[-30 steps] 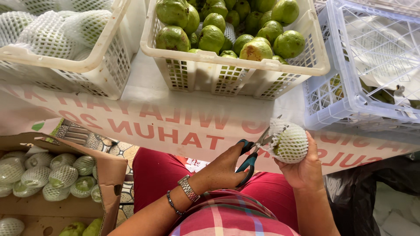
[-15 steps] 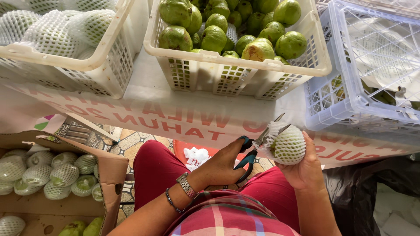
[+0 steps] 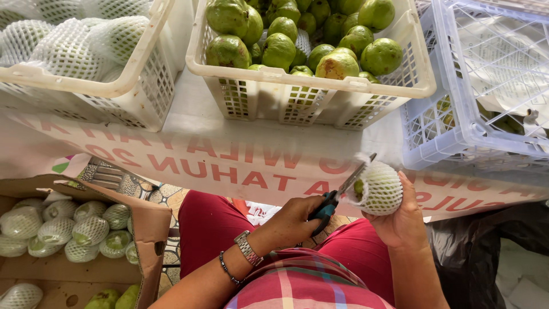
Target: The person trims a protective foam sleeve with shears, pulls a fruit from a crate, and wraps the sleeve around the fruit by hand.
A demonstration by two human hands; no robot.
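Left grip [image 3: 294,220] closed on scissors [image 3: 337,197], right [image 3: 400,220] on netted guava [image 3: 378,189] (guava basket [image 3: 309,86] ahead).

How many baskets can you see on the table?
3. A white basket of net-wrapped fruit sits at the left, a white basket of bare green guavas in the middle, and a pale blue crate at the right. More may lie outside the view.

Open space above lap; crates [image 3: 309,86] crowd the table [image 3: 189,114].
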